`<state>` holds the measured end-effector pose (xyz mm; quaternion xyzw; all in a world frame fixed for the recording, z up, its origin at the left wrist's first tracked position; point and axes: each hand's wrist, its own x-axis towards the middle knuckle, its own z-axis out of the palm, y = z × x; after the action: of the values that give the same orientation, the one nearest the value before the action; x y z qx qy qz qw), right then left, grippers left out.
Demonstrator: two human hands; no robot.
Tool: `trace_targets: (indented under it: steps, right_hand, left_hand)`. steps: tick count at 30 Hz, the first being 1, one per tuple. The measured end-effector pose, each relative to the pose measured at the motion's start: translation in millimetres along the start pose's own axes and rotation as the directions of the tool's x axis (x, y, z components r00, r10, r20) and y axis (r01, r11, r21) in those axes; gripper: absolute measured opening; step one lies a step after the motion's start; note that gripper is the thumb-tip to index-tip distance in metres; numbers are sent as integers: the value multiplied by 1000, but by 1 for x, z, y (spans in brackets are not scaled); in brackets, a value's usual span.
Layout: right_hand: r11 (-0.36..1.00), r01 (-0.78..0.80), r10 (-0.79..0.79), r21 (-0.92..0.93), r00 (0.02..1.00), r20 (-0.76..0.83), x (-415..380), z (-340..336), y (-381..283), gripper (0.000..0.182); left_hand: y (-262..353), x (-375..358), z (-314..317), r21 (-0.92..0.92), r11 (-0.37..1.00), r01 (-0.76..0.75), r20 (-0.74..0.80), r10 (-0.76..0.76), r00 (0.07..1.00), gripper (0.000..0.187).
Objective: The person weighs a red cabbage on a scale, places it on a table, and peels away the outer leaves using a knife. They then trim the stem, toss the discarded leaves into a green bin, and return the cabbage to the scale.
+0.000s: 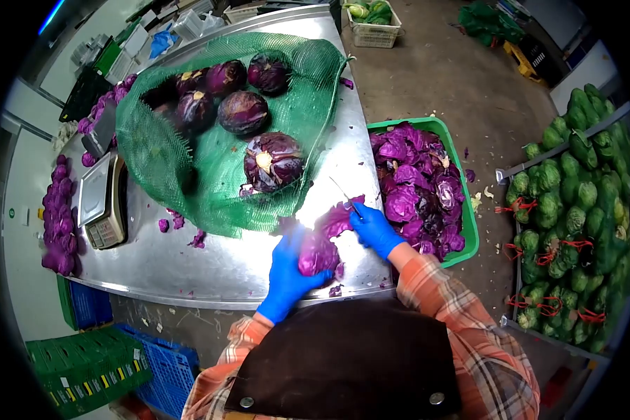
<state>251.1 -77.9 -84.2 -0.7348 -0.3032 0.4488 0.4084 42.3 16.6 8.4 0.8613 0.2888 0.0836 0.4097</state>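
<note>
My left hand (pixel 287 276), in a blue glove, is wrapped round the side of a red cabbage (pixel 318 253) close to the near edge of the metal table. In my right hand (pixel 374 231), also gloved in blue, is a knife (pixel 342 189), its thin blade pointing up and away to the left. A loose purple leaf (pixel 334 220) lies between the cabbage and my right hand. Farther back, several whole red cabbages (pixel 243 113) rest on and inside a green mesh bag (pixel 220 203). The underside of the held cabbage is hidden.
Right of the table (pixel 154 262) stands a green crate (pixel 469 210) full of purple leaves. A weighing scale (pixel 103 203) sits at the left, with cabbages (pixel 59 217) lined up beyond it. Netted green cabbages (pixel 574 217) fill a rack at far right. Crates (pixel 91 371) stand at lower left.
</note>
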Motion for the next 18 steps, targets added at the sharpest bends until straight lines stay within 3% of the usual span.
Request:
trace_targets:
  steps: [1,2,4,5,6,8,9,11,12,13,14,15,16,17,18]
  right_hand:
    - [993,109,-111,-33,993,-35,3,-12,1,36]
    - [988,-115,109,100,992,63,-9,-15,-15,35]
    - [990,-84,80,109,996,43,-12,-13,-17,33]
    - [992,-64,61,110,998,33,-12,-13,-19,32]
    - [1000,28,-28,14,1000,4,-13,-13,-22,31]
    - [965,194,-203,-177,978,-36,-16,-12,-25,29]
    - [817,438,-504,-374,858,-98,-16,-9,-21,25]
    - [770,410,-482,-489,876,-24,-16,-17,-33,23]
    - [737,399,-469,-546,883,12,-14,-24,-42,23]
    - [791,379,-453,-481,890,-43,-10,-33,-48,22]
    - [840,267,-366,-472,922,-130,4,-39,-45,32]
    - [854,258,-397,-452,885,-244,1,-43,-39,42]
    - [867,249,-418,-431,836,-356,-16,-48,-56,52]
    - [930,177,-265,-323,930,-253,-36,-52,-77,73]
    - [924,197,-274,-328,939,-208,-56,-41,-86,75]
  left_hand:
    - [-2,-2,-1,-54,992,-113,-108,107,988,86]
    - [-12,-4,-2,-92,991,-95,-77,88,993,88]
    - [-37,-6,-7,-174,983,-50,-38,44,998,92]
    - [-43,-9,-15,-328,941,87,71,-68,995,97]
    - [-46,-10,-24,-458,875,153,174,-80,981,96]
    - [-49,-16,-31,-543,800,256,268,-124,955,98]
    - [-49,-18,-28,-547,805,231,217,-131,967,95]
    - [-49,-18,-12,-553,816,171,108,-134,985,89]
    - [-47,-17,-4,-697,663,272,168,-218,961,85]
    - [-44,-17,5,-805,475,357,243,-285,927,81]
    - [-46,-16,20,-849,383,364,257,-302,918,76]
    - [-48,-14,36,-885,289,366,271,-320,908,70]
    - [-40,-15,51,-936,244,254,158,-352,922,72]
    - [-36,-11,55,-935,270,232,121,-371,921,71]
    - [-34,-9,60,-932,292,215,88,-394,915,71]
